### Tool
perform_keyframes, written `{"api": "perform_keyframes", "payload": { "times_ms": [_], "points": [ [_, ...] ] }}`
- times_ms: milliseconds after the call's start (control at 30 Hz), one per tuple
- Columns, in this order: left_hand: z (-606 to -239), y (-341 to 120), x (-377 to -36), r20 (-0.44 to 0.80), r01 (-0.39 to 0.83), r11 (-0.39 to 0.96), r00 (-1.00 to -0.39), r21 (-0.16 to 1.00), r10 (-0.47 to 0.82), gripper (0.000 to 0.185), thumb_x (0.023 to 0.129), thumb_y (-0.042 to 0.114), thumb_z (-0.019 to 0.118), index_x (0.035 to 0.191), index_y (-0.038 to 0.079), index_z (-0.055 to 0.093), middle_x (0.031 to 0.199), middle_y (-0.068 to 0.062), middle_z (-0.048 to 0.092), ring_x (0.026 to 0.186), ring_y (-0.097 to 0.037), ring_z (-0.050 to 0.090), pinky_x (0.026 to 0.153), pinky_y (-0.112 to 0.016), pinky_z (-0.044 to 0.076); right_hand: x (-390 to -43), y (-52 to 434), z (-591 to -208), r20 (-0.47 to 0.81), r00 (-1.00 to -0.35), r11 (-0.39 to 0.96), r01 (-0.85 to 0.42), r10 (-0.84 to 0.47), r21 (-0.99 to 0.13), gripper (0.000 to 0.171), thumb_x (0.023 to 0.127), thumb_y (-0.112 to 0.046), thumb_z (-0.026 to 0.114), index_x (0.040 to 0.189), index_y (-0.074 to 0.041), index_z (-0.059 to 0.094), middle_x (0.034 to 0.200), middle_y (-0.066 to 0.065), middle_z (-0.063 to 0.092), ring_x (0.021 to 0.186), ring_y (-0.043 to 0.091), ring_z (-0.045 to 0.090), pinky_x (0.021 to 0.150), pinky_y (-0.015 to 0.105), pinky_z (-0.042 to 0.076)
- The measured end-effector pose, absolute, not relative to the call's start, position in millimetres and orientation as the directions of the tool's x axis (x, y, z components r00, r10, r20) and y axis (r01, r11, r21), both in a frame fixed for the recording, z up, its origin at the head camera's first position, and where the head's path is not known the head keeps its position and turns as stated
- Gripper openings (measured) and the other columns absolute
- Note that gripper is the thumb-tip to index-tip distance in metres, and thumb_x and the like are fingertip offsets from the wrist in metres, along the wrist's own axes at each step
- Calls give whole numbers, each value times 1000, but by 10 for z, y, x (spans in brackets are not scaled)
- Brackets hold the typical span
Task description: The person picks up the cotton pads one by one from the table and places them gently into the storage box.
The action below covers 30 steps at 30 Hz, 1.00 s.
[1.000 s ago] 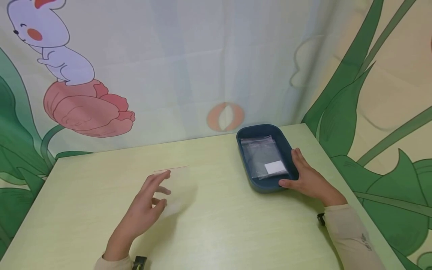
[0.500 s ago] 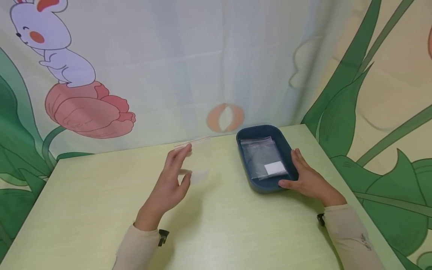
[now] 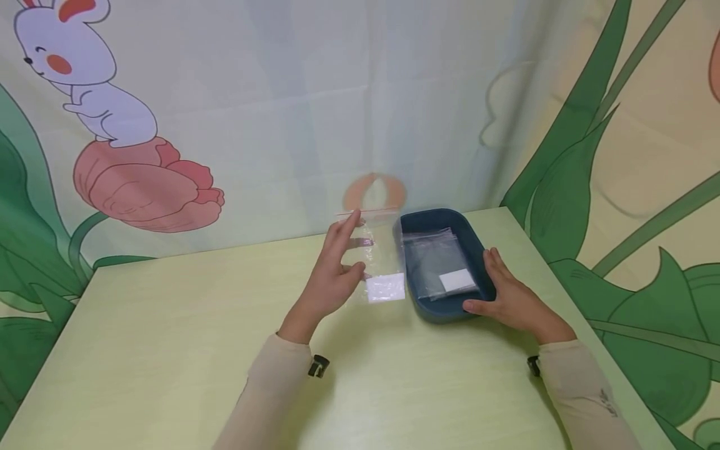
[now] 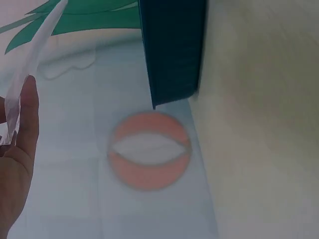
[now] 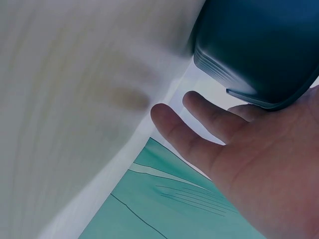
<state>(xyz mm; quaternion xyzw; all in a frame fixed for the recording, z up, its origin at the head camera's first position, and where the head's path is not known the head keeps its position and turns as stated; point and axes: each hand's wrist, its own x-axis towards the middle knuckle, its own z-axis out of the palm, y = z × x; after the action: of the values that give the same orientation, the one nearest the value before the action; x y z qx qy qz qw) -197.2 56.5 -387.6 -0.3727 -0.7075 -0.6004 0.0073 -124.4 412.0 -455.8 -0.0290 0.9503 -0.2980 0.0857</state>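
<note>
Bright, even light is seen throughout; shadows are soft, and both wrist views are softened by blur.

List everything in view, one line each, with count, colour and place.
clear zip bag: one, transparent with a white label, held up just left of the tray.
tray: one, dark blue, far right of the table.
bags in the tray: a small stack, count unclear, transparent with a white label.
table: one, pale yellow-green.
backdrop: one, cartoon rabbit, tulip and green leaves.
left hand: pinches the clear zip bag.
right hand: rests against the tray's near right side.
</note>
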Motion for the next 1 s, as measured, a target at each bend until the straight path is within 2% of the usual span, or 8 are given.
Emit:
{"api": "perform_keyframes", "payload": {
  "times_ms": [167,333,433,533,633,867,933,1000],
  "points": [
    [-4002,910,-2108,340,386,-30,-769,922,541,96,84,-24,47,164,22,19,154,-12,28,127,-34,52,65,-40,58,-1252,4129,-4568,-143,-984,824,-7,-107,-566,123,87,-60,71,160,-6,-11,166,13,-18,145,54,15,108,69,24],
    [-4190,1261,-2264,250,261,-65,-782,963,571,99,80,-26,49,164,16,15,156,-13,27,126,-34,54,63,-31,54,-1256,4135,-4573,-141,-984,822,-8,-108,-569,122,87,-59,72,160,-7,-11,166,14,-17,145,53,15,109,69,24],
    [-4299,1462,-2354,185,206,-29,-795,978,578,100,78,-25,50,164,13,14,158,-11,28,121,-30,54,63,-30,55,-1253,4134,-4571,-138,-984,821,-12,-110,-570,122,87,-58,72,160,-7,-10,166,13,-17,145,54,16,108,69,24],
    [-4369,1636,-2425,136,203,50,-803,978,581,98,78,-21,50,163,11,13,160,-9,26,105,-27,55,62,-28,54,-1255,4130,-4566,-138,-984,820,-12,-111,-572,122,87,-59,72,160,-8,-10,166,11,-18,145,54,16,108,69,24],
    [-4386,1779,-2468,103,205,113,-810,972,577,95,80,-19,49,163,9,13,162,-10,23,100,-24,57,62,-27,52,-1266,4121,-4559,-135,-984,816,-13,-112,-578,121,87,-57,73,161,-8,-10,166,11,-17,146,53,14,109,69,23],
    [-4376,2029,-2543,8,124,166,-822,978,569,94,85,-21,46,164,17,11,166,-10,13,113,-24,64,59,-27,51,-1264,4129,-4551,-142,-984,814,-2,-103,-581,121,88,-58,72,161,-9,-11,167,15,-15,146,52,13,109,68,23],
    [-4382,2082,-2564,-2,145,214,-822,966,569,94,85,-20,47,164,15,11,167,-12,12,113,-26,64,59,-27,50,-1252,4136,-4549,-144,-984,812,1,-102,-584,121,87,-59,72,160,-9,-11,166,15,-15,146,53,13,109,69,23],
    [-4391,2126,-2584,-8,190,286,-819,939,574,91,86,-17,48,163,12,11,166,-13,13,125,-26,57,66,-28,49,-1240,4143,-4550,-143,-984,811,1,-102,-585,121,87,-59,72,160,-9,-11,166,15,-15,146,53,12,109,70,23]
  ]
}}
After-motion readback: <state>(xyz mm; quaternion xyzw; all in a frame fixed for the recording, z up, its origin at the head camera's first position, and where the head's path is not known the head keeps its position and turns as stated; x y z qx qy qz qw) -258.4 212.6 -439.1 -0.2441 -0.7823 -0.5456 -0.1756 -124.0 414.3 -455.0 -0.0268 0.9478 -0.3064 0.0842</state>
